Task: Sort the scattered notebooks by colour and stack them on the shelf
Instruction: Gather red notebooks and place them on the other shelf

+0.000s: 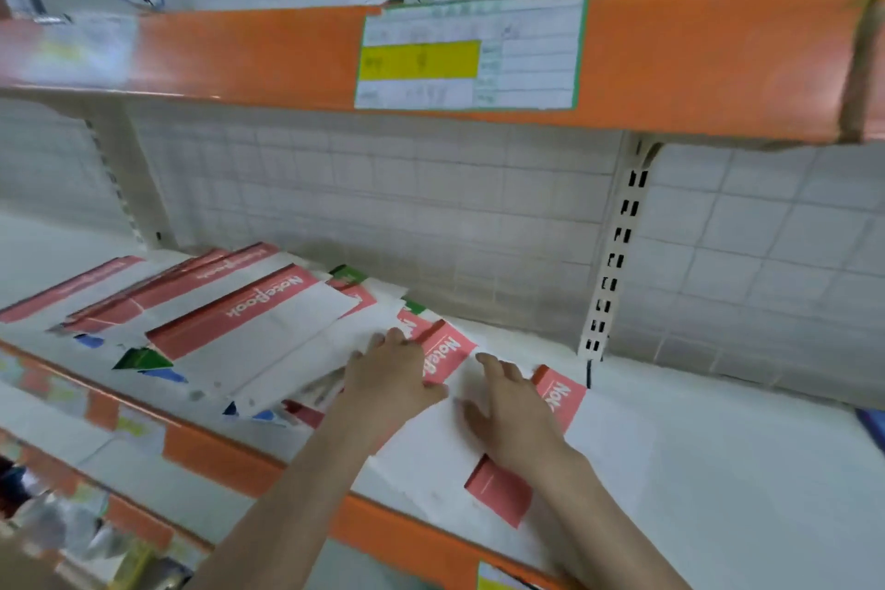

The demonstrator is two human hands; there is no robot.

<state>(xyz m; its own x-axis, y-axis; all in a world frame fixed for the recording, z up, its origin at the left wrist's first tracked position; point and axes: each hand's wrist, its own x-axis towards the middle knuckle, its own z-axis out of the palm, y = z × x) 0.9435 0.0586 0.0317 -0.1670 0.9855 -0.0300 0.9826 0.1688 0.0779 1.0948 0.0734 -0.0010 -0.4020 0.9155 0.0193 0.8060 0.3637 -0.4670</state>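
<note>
On a white shelf (pixel 718 470) with an orange front edge, red-and-white notebooks (pixel 249 321) lie overlapping, green and blue corners showing beneath. The left hand (pixel 388 378) and right hand (pixel 512 412) rest flat, fingers spread, on the nearest red-banded notebook (pixel 565 402). A price label (pixel 471 58) hangs on the upper shelf edge.

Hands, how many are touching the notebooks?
2: the left hand lies flat on the overlapping pile, the right hand flat on the red notebook near the shelf's front edge.

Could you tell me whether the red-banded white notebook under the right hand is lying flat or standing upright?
Lying flat. The red-banded white notebook rests cover-up on the white shelf, with the right hand spread on it.
</note>
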